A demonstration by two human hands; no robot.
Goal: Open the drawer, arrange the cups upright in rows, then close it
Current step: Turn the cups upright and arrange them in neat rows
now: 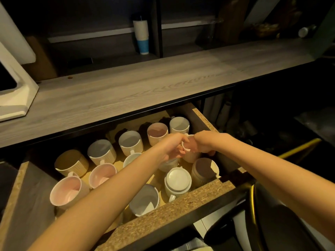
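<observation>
The drawer stands open under the bench, full of cups. Both hands meet at its right rear: the left hand and right hand together grip one pale cup, mostly hidden by fingers. One cup sits upside down near the front.

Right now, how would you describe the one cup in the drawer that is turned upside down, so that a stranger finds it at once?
Look into the open drawer under the wooden counter and go to its near right corner. There, just behind the front board, between a grey-inside cup and a brown-inside cup, stands the white cup. Only it shows a flat ringed base on top, not an open mouth.
</observation>
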